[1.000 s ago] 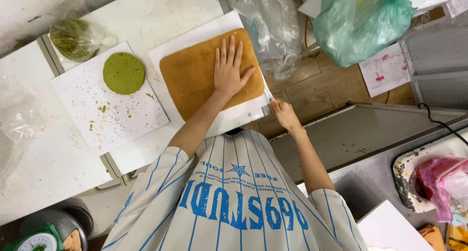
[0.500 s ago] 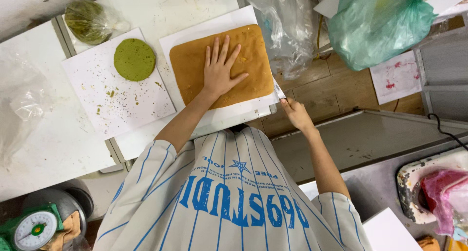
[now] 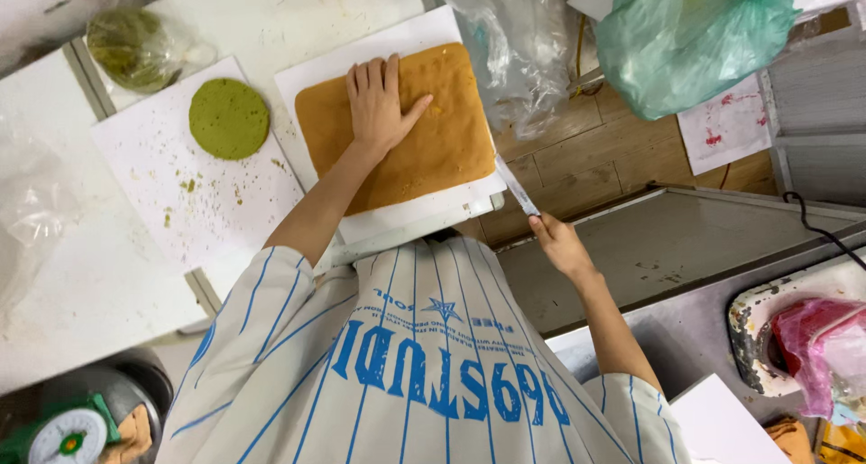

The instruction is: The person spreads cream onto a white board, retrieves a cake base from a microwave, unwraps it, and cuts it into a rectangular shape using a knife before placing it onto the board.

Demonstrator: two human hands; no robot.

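Pressing one sponge sheet (image 3: 406,130), one knife (image 3: 516,186)

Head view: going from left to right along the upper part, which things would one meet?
Clear bag of green crumbs → round green cake disc → left hand flat on the rectangular brown sponge sheet → crumpled clear plastic bag → green plastic bag.

One rectangular brown sponge sheet (image 3: 424,130) lay under the left hand (image 3: 377,103); one round green cake (image 3: 228,118) sat beside it. Two white paper sheets, three plastic bags, one knife (image 3: 516,186) in the right hand (image 3: 559,243).
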